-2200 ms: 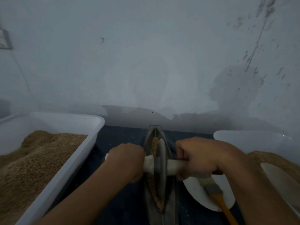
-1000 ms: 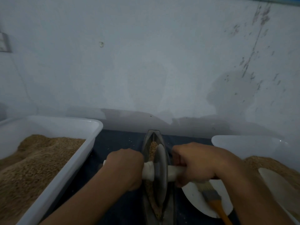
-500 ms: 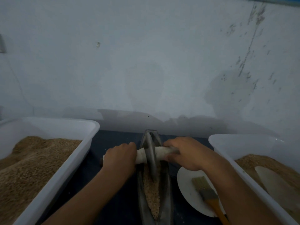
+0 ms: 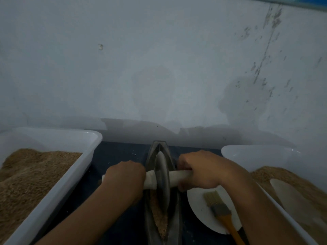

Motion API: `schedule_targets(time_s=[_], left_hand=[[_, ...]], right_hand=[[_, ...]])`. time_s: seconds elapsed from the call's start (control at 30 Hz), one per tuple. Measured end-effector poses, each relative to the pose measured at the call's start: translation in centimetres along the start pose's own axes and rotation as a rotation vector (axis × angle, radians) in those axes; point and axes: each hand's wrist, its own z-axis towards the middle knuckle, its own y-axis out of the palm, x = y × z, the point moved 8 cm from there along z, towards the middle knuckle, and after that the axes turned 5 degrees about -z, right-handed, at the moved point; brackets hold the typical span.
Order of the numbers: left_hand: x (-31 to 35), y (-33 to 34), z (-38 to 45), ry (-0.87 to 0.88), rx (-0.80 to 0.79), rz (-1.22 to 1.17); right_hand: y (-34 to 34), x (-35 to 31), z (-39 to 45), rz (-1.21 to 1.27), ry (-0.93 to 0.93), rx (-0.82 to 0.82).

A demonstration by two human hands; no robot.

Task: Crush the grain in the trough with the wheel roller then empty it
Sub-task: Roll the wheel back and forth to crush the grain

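As counted from where I stand: one dark trough (image 4: 174, 214) between two white tubs, the left tub (image 4: 58, 177) and the right tub (image 4: 247, 154), each heaped with grain. One wheel roller (image 4: 162, 181) stands upright in the trough, its pale axle handle (image 4: 178, 175) crossing it; crushed grain (image 4: 159, 216) lies in the channel nearer me. One white plate (image 4: 200, 207) bears one brush (image 4: 218, 207). My left hand (image 4: 123, 181) and right hand (image 4: 201, 169), both knuckles-up, each grip one end of the handle.
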Motion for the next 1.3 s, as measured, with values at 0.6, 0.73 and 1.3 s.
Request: schedule_targets(time_s=[0.6, 0.73, 1.3], left_hand=[[-0.6, 0.0, 1.5, -0.006, 0.163, -0.077], [-1.1, -0.1, 2.3, -0.003, 0.415, -0.058], [-1.0, -0.1, 1.1, -0.082, 0.264, -0.076]], right_hand=[[0.7, 1.7, 1.0, 0.198, 0.007, 0.095], [0.8, 2.1, 2.3, 0.225, -0.025, 0.272], [-0.2, 1.8, 1.3, 0.104, 0.042, 0.194]])
